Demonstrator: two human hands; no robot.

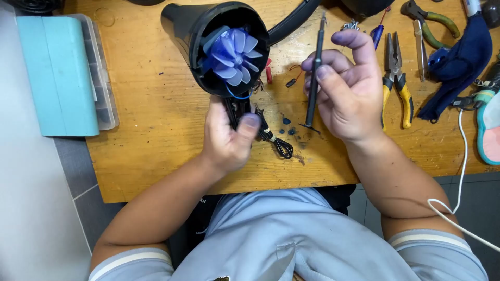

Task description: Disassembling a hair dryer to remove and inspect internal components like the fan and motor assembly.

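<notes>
The person wears a light grey-blue short-sleeved shirt of thin cloth, which fills the lower middle of the frame. Each sleeve ends in a pale cream band with a darker grey edge. Both forearms are bare, and the left hand and right hand have no gloves, rings or watch.

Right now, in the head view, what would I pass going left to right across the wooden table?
Teal box → black hair dryer with blue fan held by left hand → slim black screwdriver in right hand → yellow-handled pliers → dark blue cloth.
</notes>
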